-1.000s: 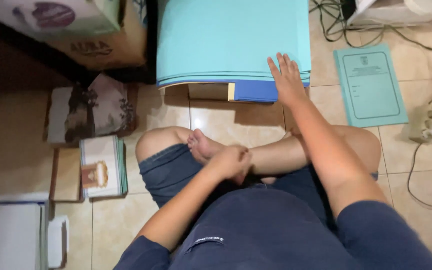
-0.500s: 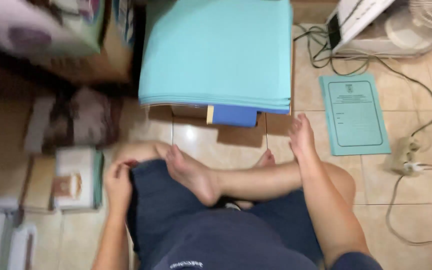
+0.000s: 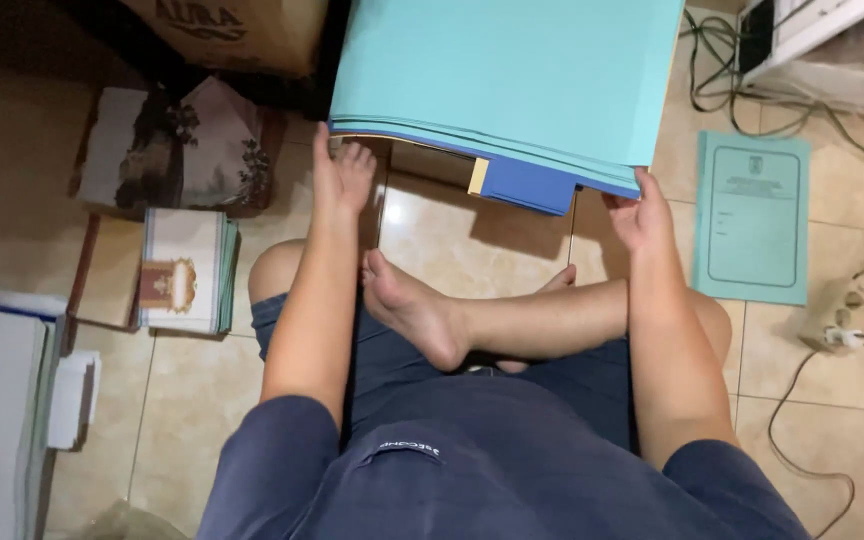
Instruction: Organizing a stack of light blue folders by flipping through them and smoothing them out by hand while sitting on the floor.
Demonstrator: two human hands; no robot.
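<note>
Thick stack of turquoise folders (image 3: pixel 512 80), darker blue one jutting from its underside, sits on a cardboard box at the tiled floor's (image 3: pixel 202 400) far edge. Left hand (image 3: pixel 340 178) flat, fingers spread, at stack's near-left corner; right hand (image 3: pixel 637 212) grips near-right corner. Green printed folder (image 3: pixel 752 215) lies right, cables (image 3: pixel 842 330) beyond; booklets (image 3: pixel 187 270) left

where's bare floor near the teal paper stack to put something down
Bare tile shows between the stack of teal sheets and the crossed legs, bounded by the left hand and right hand. More lies lower left. Crowded: booklets left, teal folder and cables right.
</note>
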